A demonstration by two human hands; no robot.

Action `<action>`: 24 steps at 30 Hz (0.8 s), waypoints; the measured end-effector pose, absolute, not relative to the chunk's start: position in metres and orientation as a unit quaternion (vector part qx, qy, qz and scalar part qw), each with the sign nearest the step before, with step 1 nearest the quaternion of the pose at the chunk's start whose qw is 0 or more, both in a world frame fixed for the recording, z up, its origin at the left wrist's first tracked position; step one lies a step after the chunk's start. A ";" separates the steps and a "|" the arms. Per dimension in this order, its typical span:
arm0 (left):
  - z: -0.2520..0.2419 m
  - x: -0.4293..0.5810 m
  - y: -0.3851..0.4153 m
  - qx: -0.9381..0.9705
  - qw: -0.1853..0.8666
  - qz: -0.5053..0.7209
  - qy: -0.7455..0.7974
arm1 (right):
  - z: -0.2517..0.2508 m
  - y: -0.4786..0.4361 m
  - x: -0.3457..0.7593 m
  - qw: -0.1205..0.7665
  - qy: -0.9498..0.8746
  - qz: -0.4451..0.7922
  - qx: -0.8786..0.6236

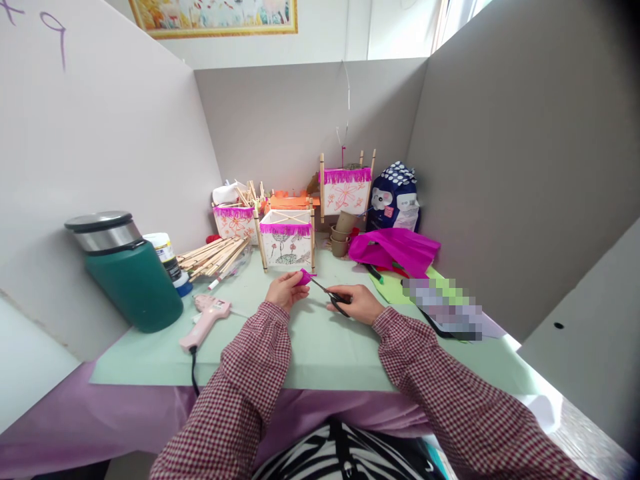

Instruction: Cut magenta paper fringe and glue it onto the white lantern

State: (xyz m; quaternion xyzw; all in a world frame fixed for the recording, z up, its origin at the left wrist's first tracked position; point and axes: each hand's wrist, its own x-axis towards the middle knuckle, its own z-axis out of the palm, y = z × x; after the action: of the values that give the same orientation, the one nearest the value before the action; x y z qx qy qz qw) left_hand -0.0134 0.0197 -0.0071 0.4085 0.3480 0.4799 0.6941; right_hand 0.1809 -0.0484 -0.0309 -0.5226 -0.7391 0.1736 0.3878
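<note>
Between the fingers of my left hand (286,291) is a small folded piece of magenta crepe paper (305,277). My right hand (361,303) grips a pair of black-handled scissors (341,301), whose blades point left and reach the paper's edge. Just behind my hands stands a lantern (287,243) with wooden stick posts, white printed sides and a magenta fringe along its top. A larger magenta sheet (395,248) lies crumpled to the right, beyond my right hand.
On the left are a green bottle (133,283), a pink glue gun (206,322), a white jar (163,250) and a bundle of wooden sticks (215,257). Another fringed lantern (346,193) hangs behind, near stacked brown cups (340,240) and a blue bag (397,200). Grey panels (310,120) enclose the table.
</note>
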 end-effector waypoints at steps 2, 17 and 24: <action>-0.007 -0.013 0.019 0.409 0.695 0.478 0.348 | -0.031 -0.048 0.181 0.389 -0.741 0.170 -0.520; -0.007 -0.013 0.019 0.411 0.693 0.481 0.346 | -0.034 -0.046 0.181 0.388 -0.739 0.171 -0.523; -0.006 -0.012 0.019 0.407 0.692 0.483 0.349 | -0.035 -0.045 0.182 0.388 -0.741 0.159 -0.525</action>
State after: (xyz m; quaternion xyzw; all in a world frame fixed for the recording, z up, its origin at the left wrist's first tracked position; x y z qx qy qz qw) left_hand -0.0125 0.0186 -0.0061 0.4068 0.3494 0.4835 0.6919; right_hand 0.1817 -0.0450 -0.0346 -0.5254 -0.7406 0.1585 0.3877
